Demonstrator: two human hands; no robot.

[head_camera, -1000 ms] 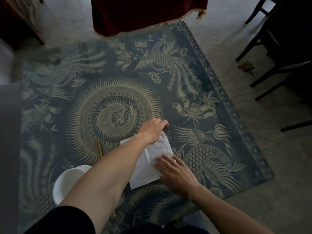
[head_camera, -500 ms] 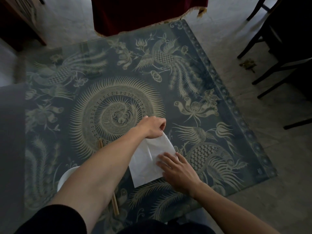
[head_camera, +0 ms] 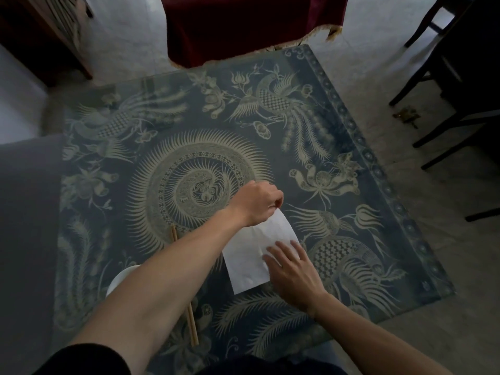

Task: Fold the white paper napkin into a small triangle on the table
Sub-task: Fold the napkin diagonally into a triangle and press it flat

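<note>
A white paper napkin (head_camera: 250, 255) lies on the glass-topped table (head_camera: 351, 239) over a blue cloth with pale phoenix patterns. My left hand (head_camera: 257, 203) pinches the napkin's far corner and lifts it off the table, so the far part curves upward. My right hand (head_camera: 290, 266) presses flat, with straight spread fingers, on the napkin's right side and holds it down. My left forearm hides the napkin's left edge.
A white bowl (head_camera: 119, 280) sits at the near left, mostly behind my left arm, with wooden chopsticks (head_camera: 193, 328) beside it. A dark red draped table (head_camera: 243, 25) stands beyond the far edge. Dark chair legs (head_camera: 443, 131) are on the right.
My left hand has gone from resting on the napkin's far corner to pinching it and raising it. My right hand has stayed pressed on the napkin. The view shifted slightly.
</note>
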